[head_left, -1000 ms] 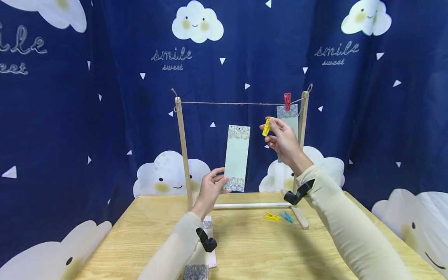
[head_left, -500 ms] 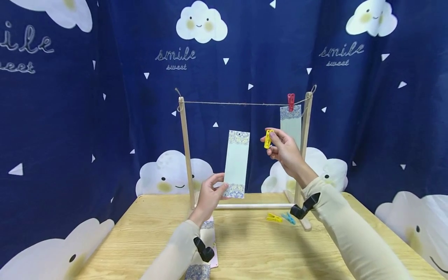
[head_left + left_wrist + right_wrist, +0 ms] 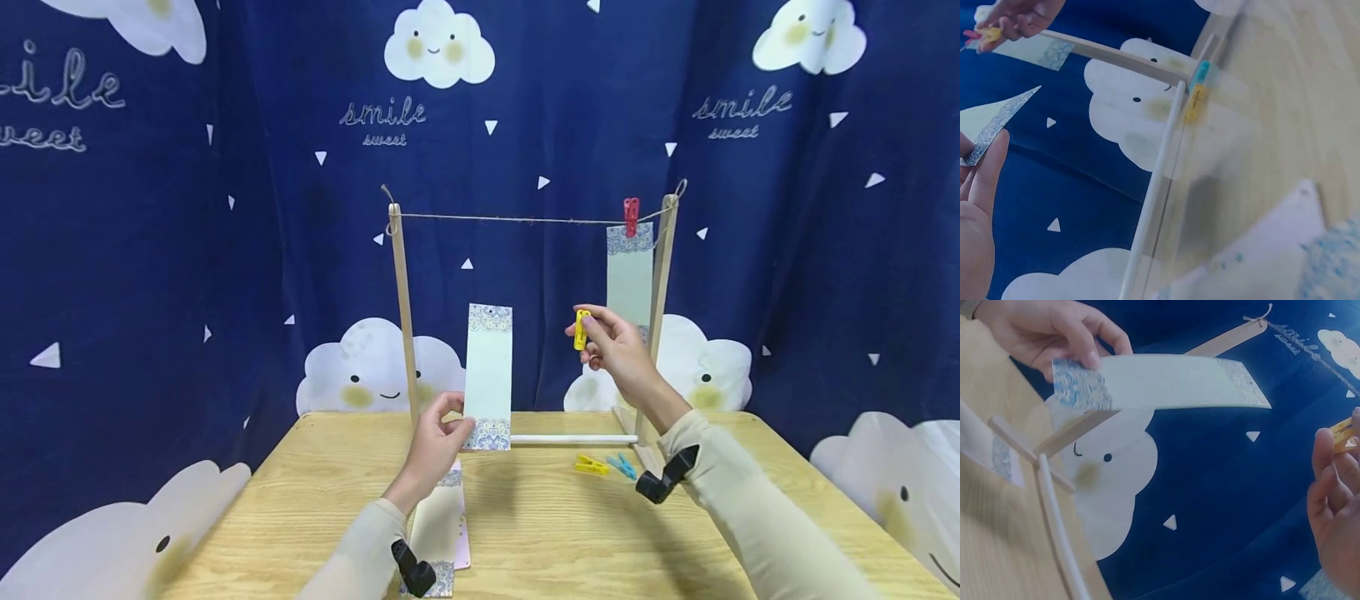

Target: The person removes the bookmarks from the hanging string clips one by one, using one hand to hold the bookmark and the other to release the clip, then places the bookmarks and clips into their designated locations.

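Note:
My left hand [image 3: 437, 442] pinches the lower left corner of a pale green card [image 3: 488, 375] with lace-patterned ends and a small hole at its top. The card stands upright below the string [image 3: 517, 219], in front of the wooden frame. To the right, my right hand [image 3: 618, 350] pinches a yellow clothespin [image 3: 582, 330] between thumb and fingers, apart from the card. A similar card [image 3: 628, 279] hangs at the string's right end under a red clothespin [image 3: 632, 217]. In the right wrist view the held card [image 3: 1166, 381] bows slightly.
Wooden posts [image 3: 403, 308] carry the string, with a white rod [image 3: 573, 439] low between them. On the table [image 3: 570, 542] lie a yellow clothespin [image 3: 592, 465] and a blue one [image 3: 622, 466] near the right foot. More patterned cards [image 3: 438, 525] lie overlapping beneath my left forearm.
Both hands have come down, the left one also moving slightly left with its card. The card and the yellow clothespin are now lower, farther below the string. Both grips stay the same.

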The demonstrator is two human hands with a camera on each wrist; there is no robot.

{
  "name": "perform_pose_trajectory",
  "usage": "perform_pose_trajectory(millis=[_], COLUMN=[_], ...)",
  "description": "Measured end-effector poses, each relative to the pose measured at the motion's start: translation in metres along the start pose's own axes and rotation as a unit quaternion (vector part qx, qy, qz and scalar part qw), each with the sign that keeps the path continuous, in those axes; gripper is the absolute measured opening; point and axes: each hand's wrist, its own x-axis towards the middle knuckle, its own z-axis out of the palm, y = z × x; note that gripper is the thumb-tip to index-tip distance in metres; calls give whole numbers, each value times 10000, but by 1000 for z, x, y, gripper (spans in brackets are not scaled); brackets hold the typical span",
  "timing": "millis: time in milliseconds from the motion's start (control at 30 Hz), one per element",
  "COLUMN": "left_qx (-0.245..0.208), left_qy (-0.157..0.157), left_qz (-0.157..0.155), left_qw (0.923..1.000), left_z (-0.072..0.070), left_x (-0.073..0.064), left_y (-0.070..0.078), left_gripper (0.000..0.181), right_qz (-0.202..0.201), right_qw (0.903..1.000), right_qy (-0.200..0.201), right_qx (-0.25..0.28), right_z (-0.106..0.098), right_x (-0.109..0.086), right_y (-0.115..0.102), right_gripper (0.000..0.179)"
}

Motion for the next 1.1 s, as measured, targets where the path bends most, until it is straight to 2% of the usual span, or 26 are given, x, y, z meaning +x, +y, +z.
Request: perform_pose_trajectory(millis=[167, 367, 467, 567, 700, 800, 967, 1100], left_qx=[71, 187, 256, 268, 219, 390, 755, 614], left_qy=[-36, 37, -38, -116, -255, -420, -819, -1126], left_qz=[-224, -423, -583, -686, -828, -946, -1285, -1700], left_qw=[9997, 9989, 9980, 9972, 9960, 9939, 9854, 9771], left_z=[-9, -16, -18, -19, -23, -29, -37, -43], left_x=[-17, -33, -42, -51, -64, -76, -96, -109], left_y=[-2, -3, -3, -3, -2, 2, 10, 14], left_gripper=[25, 26, 27, 39, 68, 79, 74, 62], right_qz=[117, 144, 256, 331, 381, 501, 716, 952], right_qw=[9999, 9997, 9992, 9990, 9991, 9984, 9959, 9905], right_qy=[25, 72, 103, 118, 170, 273, 405, 503], right_qx=[-72, -172, -288, -292, -98, -65, -381, -857], right_z=[-2, 0, 1, 1, 2, 2, -2, -9], right_x=[-14, -33, -44, -54, -68, -79, -95, -105], right_y=[19, 31, 38, 48, 63, 73, 94, 115], right_gripper=[42, 45, 46, 45, 41, 38, 38, 35])
